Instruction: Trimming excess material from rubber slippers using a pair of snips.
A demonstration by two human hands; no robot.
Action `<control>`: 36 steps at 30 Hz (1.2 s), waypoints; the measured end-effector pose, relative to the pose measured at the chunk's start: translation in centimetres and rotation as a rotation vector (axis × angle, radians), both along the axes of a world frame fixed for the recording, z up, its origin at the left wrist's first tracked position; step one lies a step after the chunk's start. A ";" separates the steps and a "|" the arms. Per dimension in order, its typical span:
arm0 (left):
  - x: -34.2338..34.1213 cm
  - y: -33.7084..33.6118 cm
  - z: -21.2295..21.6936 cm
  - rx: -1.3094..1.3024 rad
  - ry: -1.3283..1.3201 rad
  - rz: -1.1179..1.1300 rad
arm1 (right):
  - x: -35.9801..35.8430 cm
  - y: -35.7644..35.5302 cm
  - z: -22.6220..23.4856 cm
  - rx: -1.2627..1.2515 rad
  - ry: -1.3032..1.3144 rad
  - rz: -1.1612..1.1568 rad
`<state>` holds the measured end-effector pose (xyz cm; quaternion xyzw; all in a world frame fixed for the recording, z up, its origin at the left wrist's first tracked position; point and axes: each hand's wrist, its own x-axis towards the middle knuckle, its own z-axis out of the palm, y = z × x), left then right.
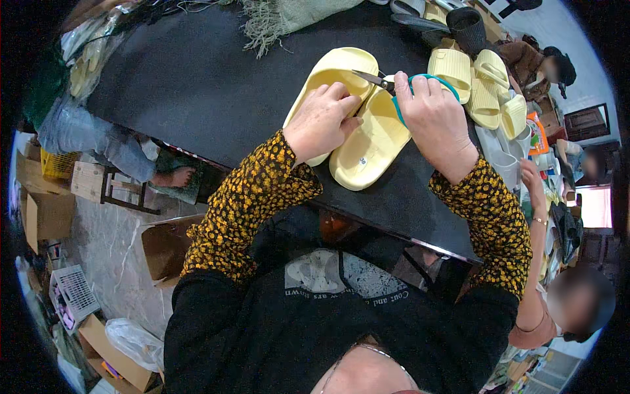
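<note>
Two pale yellow slippers lie side by side on the dark table. My left hand (pixel 323 123) is closed on the left slipper (pixel 339 60), its fingers curled into the foot opening below the strap; the fingertips are partly hidden. My right hand (pixel 434 121) grips a pair of scissors (pixel 374 79) by the teal handle loops. Their dark blades point left, with the tip over the left slipper's strap. The right slipper (pixel 371 146) sits beneath the scissors and between my hands, its strap partly covered by my right hand.
More yellow slippers (pixel 484 104) are piled at the right beside a dark ribbed cup (pixel 466 29). A fringed cloth (pixel 282 23) lies on the table's (pixel 190 72) far edge. Co-workers sit at the right and left. Cardboard boxes (pixel 167 249) and a stool (pixel 121 190) stand on the floor at left.
</note>
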<state>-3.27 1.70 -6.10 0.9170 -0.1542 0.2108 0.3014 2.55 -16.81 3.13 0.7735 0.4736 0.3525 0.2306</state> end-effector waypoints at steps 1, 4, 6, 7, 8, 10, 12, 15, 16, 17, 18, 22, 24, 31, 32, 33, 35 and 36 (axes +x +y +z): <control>0.1 0.0 -0.2 -0.001 0.001 -0.001 | -0.1 0.1 0.0 -0.004 0.000 -0.003; 0.1 0.0 -0.5 -0.044 -0.051 -0.007 | -0.1 0.2 0.1 -0.013 -0.002 0.004; 0.1 0.0 -0.5 -0.034 -0.049 0.000 | -0.2 0.2 0.2 -0.017 -0.004 0.012; 0.1 0.0 -0.5 -0.035 -0.050 -0.001 | -0.2 0.2 0.3 -0.018 0.000 0.015; 0.2 0.0 -0.6 -0.032 -0.055 -0.002 | -0.2 0.2 0.3 -0.020 0.004 0.020; 0.2 0.0 -0.7 -0.031 -0.059 -0.003 | -0.2 0.2 0.4 -0.021 0.006 0.017; 0.3 0.0 -0.6 -0.026 -0.043 -0.002 | -0.2 0.2 0.3 -0.021 0.007 0.013; 0.2 0.0 -0.6 -0.030 -0.047 0.001 | 0.0 0.0 0.1 -0.007 0.017 0.017; 0.2 0.0 -0.7 -0.030 -0.047 0.001 | 0.0 0.0 0.0 -0.004 0.020 0.020; 0.2 0.0 -0.7 -0.034 -0.046 -0.002 | 0.1 0.0 0.0 0.000 0.021 0.022; 0.2 0.0 -0.6 -0.038 -0.046 -0.006 | 0.0 0.0 0.0 0.000 0.021 0.022; 0.3 0.0 -0.7 -0.048 -0.044 -0.009 | -0.1 0.0 0.0 0.011 0.059 0.030; 0.3 0.0 -0.7 -0.032 -0.055 -0.009 | -0.1 0.0 -0.1 0.023 0.068 0.031; 0.1 0.0 -0.3 -0.006 -0.044 -0.007 | 0.2 0.4 -0.4 0.037 0.029 0.019; 0.2 0.0 -0.3 -0.003 -0.043 -0.006 | 0.2 0.5 -0.4 0.031 0.023 0.013; 0.2 -0.1 -0.3 -0.001 -0.043 -0.005 | 0.2 0.6 -0.5 0.032 0.023 0.013; 0.1 -0.2 -0.2 -0.016 -0.031 -0.004 | 0.3 0.8 -0.6 0.038 0.012 0.049; 0.0 -0.2 -0.1 -0.032 -0.020 -0.004 | 0.4 0.9 -0.7 0.039 0.013 0.049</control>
